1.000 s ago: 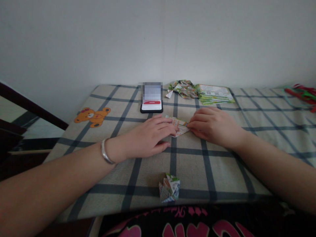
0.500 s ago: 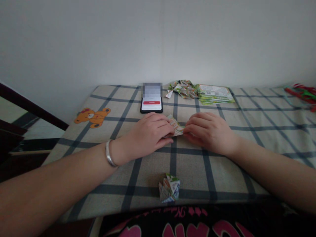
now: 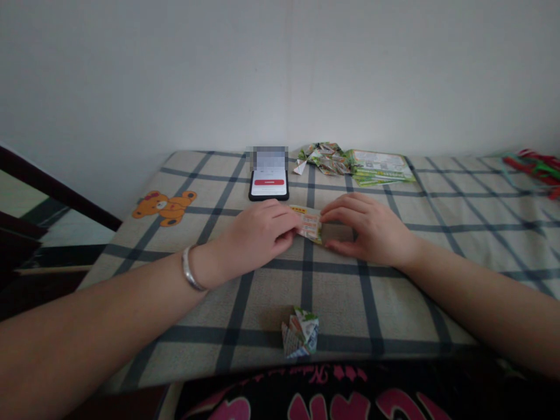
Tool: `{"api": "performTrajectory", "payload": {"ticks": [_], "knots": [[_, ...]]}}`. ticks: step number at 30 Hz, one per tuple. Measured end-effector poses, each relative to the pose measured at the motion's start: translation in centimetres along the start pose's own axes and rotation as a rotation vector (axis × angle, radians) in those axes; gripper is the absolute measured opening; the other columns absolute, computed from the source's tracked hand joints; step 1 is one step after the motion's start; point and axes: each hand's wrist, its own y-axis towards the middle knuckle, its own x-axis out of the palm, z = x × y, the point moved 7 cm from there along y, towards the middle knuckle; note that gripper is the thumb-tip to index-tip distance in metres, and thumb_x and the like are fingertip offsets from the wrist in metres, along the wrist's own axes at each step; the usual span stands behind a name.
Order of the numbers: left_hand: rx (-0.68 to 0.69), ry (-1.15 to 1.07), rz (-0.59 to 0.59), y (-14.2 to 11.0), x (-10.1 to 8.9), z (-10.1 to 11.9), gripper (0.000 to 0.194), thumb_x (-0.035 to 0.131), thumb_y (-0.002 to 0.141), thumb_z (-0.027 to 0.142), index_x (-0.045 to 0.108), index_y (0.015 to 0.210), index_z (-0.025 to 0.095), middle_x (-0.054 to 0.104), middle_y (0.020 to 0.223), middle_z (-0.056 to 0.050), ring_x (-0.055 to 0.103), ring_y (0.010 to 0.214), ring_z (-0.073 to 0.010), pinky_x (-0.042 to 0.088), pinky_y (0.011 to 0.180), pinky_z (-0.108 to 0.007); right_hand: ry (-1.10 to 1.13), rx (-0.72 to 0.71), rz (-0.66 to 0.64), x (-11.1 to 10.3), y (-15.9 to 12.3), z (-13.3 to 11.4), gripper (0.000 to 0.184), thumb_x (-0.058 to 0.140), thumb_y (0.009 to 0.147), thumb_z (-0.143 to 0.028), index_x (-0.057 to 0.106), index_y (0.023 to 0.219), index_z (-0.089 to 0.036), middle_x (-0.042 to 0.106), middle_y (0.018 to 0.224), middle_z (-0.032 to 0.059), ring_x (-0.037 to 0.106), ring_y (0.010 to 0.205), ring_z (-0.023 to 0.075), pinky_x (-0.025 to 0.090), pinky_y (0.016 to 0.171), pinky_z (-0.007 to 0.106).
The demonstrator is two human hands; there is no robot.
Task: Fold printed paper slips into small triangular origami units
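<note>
A small printed paper piece (image 3: 310,224) is held between both hands a little above the checked cloth (image 3: 341,291). My left hand (image 3: 258,233), with a silver bracelet on its wrist, pinches the paper's left side. My right hand (image 3: 367,227) pinches the right side with thumb and fingers. A folded paper shape (image 3: 300,332) stands near the front edge of the cloth, apart from both hands.
A phone (image 3: 268,182) with a lit screen lies just beyond the hands. Folded paper pieces (image 3: 321,156) and flat printed sheets (image 3: 380,165) lie at the back. Red and green items (image 3: 536,165) lie far right. A bear print (image 3: 164,205) marks the cloth's left side.
The paper was pressed flat on the cloth under both hands. Both hands have since drawn closer together and lifted its edge, so its printed face stands up between the fingers.
</note>
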Motion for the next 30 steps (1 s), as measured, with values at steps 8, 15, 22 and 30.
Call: {"api": "performTrajectory", "payload": {"ticks": [8,15,22,30], "knots": [[-0.098,-0.210,-0.016,-0.2,-0.2,-0.9,0.017,0.059,0.079,0.004,0.060,0.091,0.016,0.064,0.098,-0.003,0.060,0.092,-0.0159,0.050,0.082,-0.029,-0.044,-0.020,0.000,0.0,-0.2,0.3,0.031,0.066,0.079,-0.019,0.063,0.110,-0.019,0.066,0.117,0.0087,0.060,0.102,0.0242,0.048,0.086,0.038],[-0.061,-0.228,-0.045,-0.1,-0.2,-0.5,0.018,0.056,0.079,0.005,0.059,0.092,0.016,0.063,0.097,-0.003,0.059,0.093,-0.0157,0.049,0.083,-0.029,-0.008,-0.073,0.026,-0.5,-0.3,-0.2,0.016,0.061,0.084,-0.016,0.065,0.099,-0.019,0.070,0.106,0.0069,0.062,0.099,0.0220,0.050,0.084,0.035],[0.031,-0.149,0.053,-0.1,-1.6,0.6,0.007,0.056,0.090,0.021,0.060,0.094,0.017,0.067,0.097,-0.004,0.062,0.093,-0.0160,0.049,0.084,-0.029,-0.007,0.026,0.091,-1.1,-0.4,-0.2,0.013,0.058,0.085,-0.017,0.066,0.094,-0.018,0.070,0.093,0.0073,0.064,0.090,0.0218,0.050,0.076,0.033],[-0.135,-0.181,0.202,-0.5,-2.3,-0.7,0.010,0.056,0.089,0.021,0.055,0.098,0.018,0.065,0.092,0.000,0.063,0.085,-0.0134,0.051,0.078,-0.026,0.117,0.175,0.139,-1.4,-0.3,0.5,0.009,0.058,0.086,-0.025,0.064,0.086,-0.018,0.064,0.074,0.0038,0.058,0.070,0.0167,0.044,0.063,0.029]]}}
